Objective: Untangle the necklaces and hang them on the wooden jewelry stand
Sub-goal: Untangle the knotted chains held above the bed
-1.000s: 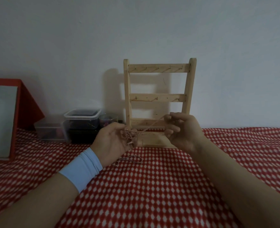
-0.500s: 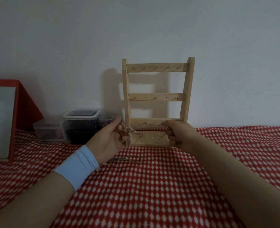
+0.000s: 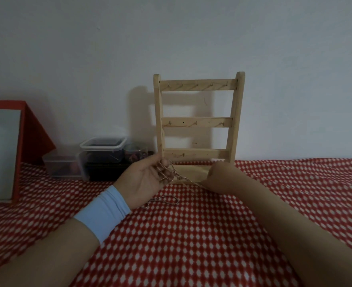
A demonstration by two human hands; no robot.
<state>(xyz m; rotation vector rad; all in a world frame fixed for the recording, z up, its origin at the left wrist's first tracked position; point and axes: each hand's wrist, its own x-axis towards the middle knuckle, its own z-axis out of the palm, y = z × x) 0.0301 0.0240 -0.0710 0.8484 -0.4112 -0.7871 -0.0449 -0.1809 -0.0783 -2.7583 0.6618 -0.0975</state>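
Over the red-and-white checked cloth (image 3: pixel 191 235), before the bare ladder-shaped wooden jewelry stand (image 3: pixel 197 121), we judge the untangling to be under way. Our left hand (image 3: pixel 144 179) curls round the knotted pinkish metal necklaces (image 3: pixel 164 171). One strand runs to our right hand (image 3: pixel 218 177), whose fingers are hidden, so we cannot tell its grip. Next we should tease that strand loose gently.

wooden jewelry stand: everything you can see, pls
The wooden jewelry stand is pale, bare-looking wood: two uprights, three crossbars with small hooks, and a tray-like base. It stands upright on the red checked cloth close to the white wall. Its hooks look bare. The left hand, holding the necklaces, and the right hand are before its base; contact unclear.
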